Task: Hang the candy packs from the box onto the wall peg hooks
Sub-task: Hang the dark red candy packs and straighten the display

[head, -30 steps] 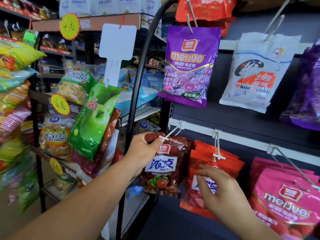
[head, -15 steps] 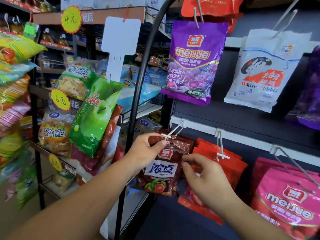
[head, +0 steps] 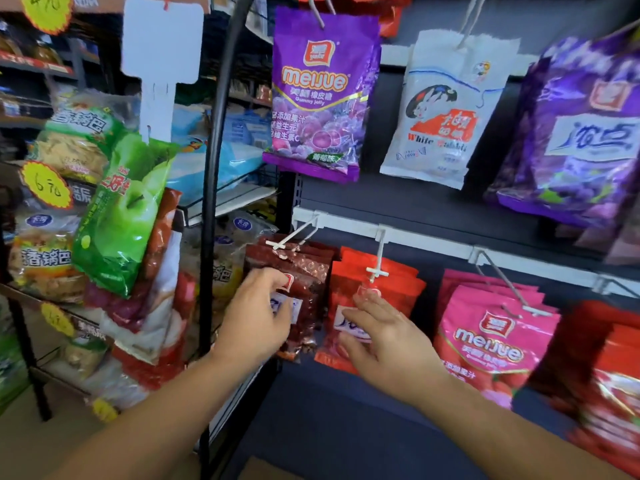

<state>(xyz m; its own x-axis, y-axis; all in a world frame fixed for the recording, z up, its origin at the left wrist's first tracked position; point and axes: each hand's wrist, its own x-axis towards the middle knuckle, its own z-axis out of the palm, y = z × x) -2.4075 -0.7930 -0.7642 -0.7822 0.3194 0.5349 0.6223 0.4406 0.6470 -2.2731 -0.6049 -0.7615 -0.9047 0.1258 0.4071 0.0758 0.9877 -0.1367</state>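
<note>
Two hands: left hand [head: 258, 317] loosely cupped against the hooked dark red pack [head: 299, 271], right hand [head: 388, 337] spread open beside it.

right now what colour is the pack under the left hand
Dark red pack, partly under the left hand; head view.

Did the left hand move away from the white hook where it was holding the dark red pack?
Yes. The left hand has dropped from the hook tip, where it pinched the top of the dark red pack, and is now lower down, over the pack's label.
</note>
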